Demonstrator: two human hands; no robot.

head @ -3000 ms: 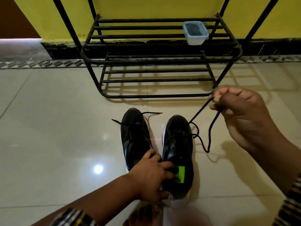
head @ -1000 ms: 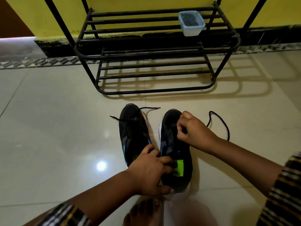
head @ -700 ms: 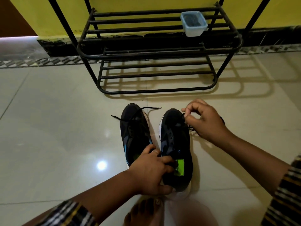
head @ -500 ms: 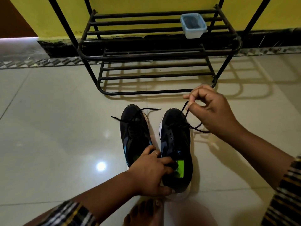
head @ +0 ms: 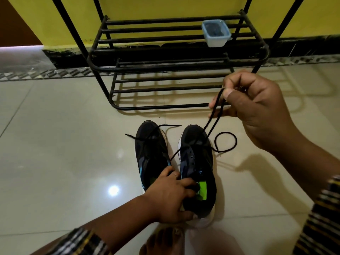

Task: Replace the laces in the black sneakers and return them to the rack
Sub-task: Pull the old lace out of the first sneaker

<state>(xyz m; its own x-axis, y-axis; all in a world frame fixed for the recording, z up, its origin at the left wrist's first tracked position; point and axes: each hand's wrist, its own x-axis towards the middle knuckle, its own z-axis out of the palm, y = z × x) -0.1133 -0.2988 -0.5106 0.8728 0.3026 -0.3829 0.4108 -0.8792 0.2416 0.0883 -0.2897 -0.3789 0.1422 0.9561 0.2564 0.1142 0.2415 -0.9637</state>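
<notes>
Two black sneakers stand side by side on the tiled floor, toes towards the rack. My left hand [head: 172, 197] grips the right sneaker [head: 197, 162] at its collar, beside the green insole. My right hand [head: 255, 109] is raised above and right of that shoe and pinches a black lace [head: 214, 119] that runs taut down to the shoe's front eyelets, with a loose loop on the floor beside it. The left sneaker [head: 150, 153] has a loose lace lying across its toe. The black metal shoe rack [head: 165, 65] stands just beyond.
A small lidded plastic container [head: 216, 33] with something dark inside sits on the rack's upper shelf at the right. A yellow wall with a dark skirting is behind the rack. My bare foot [head: 161, 242] is at the bottom edge. Glossy floor tiles spread left and right.
My right hand went from the right sneaker's front eyelets up and to the right, pulling the lace taut through them. My left hand stayed on the shoe's collar.
</notes>
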